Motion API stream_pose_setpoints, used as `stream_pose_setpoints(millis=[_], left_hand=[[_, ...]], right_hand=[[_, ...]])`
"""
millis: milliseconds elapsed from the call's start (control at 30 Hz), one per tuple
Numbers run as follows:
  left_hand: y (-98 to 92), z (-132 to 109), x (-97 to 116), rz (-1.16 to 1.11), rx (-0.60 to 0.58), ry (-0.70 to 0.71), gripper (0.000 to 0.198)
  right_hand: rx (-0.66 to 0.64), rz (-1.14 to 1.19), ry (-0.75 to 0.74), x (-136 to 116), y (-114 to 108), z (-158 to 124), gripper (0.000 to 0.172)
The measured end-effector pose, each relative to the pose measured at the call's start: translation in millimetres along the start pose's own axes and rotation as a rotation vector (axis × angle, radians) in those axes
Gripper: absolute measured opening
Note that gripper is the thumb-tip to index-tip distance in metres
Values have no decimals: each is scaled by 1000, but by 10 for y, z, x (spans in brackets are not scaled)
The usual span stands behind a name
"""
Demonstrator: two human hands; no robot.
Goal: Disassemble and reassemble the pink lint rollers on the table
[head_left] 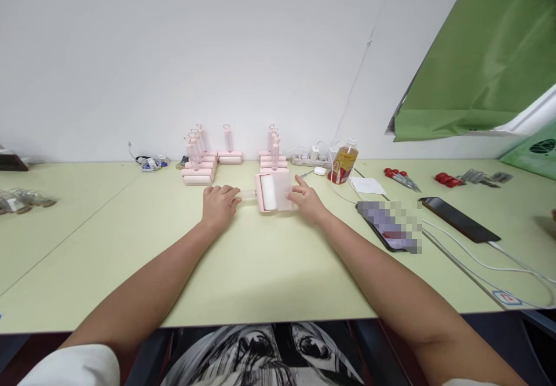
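Note:
A pink lint roller (269,193) with a white roll is held low over the middle of the table, lying sideways. My left hand (219,205) is closed around the end of its clear handle. On the other side, my right hand (306,199) grips the edge of the pink cover, which is swung partly open so the white roll shows. Behind it, several more pink lint rollers stand handle-up in a group at the left (197,163), one alone (229,149) and another group (274,153) near the wall.
A drink bottle (344,161), a power strip (306,161) and a white paper (368,186) lie to the right. Two phones (388,227) with white cables follow. Red-handled tools (402,177) lie farther right; bagged items (24,199) and a coiled cable (150,164) lie left.

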State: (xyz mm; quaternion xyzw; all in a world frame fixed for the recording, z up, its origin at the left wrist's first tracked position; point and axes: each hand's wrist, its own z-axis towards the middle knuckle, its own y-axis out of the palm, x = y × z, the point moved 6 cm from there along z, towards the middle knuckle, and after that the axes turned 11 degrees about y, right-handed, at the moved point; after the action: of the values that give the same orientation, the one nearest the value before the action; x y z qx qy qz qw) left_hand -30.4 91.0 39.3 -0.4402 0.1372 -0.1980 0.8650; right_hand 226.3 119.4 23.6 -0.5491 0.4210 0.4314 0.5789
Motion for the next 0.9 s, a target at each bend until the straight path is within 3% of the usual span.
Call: stream_pose_setpoints(millis=[133, 300, 567, 800, 900], left_hand=[[-74, -8, -168, 15, 38, -80, 25], [-93, 1, -181, 11, 32, -86, 25], [-109, -6, -195, -6, 49, -110, 27], [-106, -18, -189, -25, 90, -132, 30], [-103, -19, -186, -13, 99, -142, 30]], right_hand=[[100, 41, -2, 60, -291, 125, 31], [176, 30, -1, 123, -493, 212, 27], [224, -42, -4, 121, -523, 210, 31], [262, -523, -135, 29, -480, 186, 55], [195, -598, -208, 19, -428, 160, 60]])
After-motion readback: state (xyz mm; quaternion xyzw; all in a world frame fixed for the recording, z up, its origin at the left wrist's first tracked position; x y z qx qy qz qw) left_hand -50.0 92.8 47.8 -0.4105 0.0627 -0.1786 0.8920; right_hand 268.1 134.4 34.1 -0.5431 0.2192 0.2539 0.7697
